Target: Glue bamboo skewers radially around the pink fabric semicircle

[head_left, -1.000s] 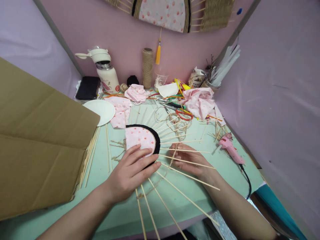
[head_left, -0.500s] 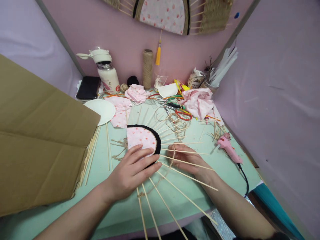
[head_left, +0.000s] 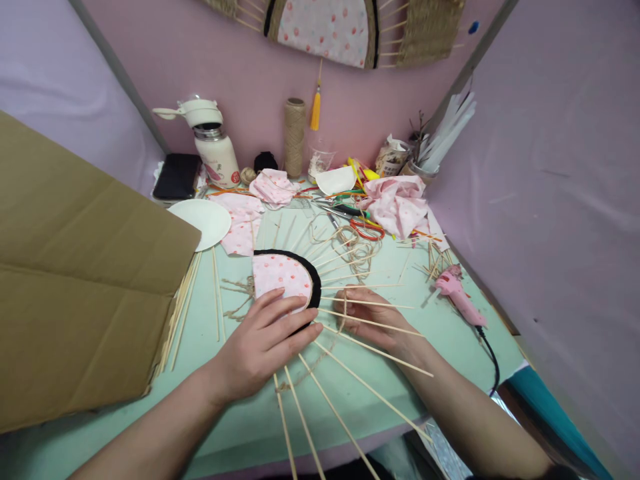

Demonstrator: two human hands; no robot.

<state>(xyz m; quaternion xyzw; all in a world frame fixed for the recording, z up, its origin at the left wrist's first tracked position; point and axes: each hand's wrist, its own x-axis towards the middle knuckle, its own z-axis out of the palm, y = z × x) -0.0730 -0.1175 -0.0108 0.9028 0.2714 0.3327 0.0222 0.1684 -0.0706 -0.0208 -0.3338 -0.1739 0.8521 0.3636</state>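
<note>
Many thin sticks (head_left: pixel 339 417) fan out from the half-round panel (head_left: pixel 283 272) at the middle of your table (head_left: pixel 235 433). Your left hand (head_left: pixel 270 340) lies flat on the panel's near part, fingers slightly spread, gripping nothing. Your right hand (head_left: pixel 373 317) sits beneath the right-hand sticks, fingers bent beside the twine (head_left: pixel 345 307); those sticks cross in front, so you cannot tell whether they pinch it. Far-side stick tips run into a twine tangle (head_left: pixel 357 252), with red-handled scissors (head_left: pixel 370 231) just beyond. On your left, a cardboard sheet (head_left: pixel 85 280) partly covers loose spare sticks (head_left: pixel 181 317); a pink glue gun (head_left: pixel 460 297) lies right.
</note>
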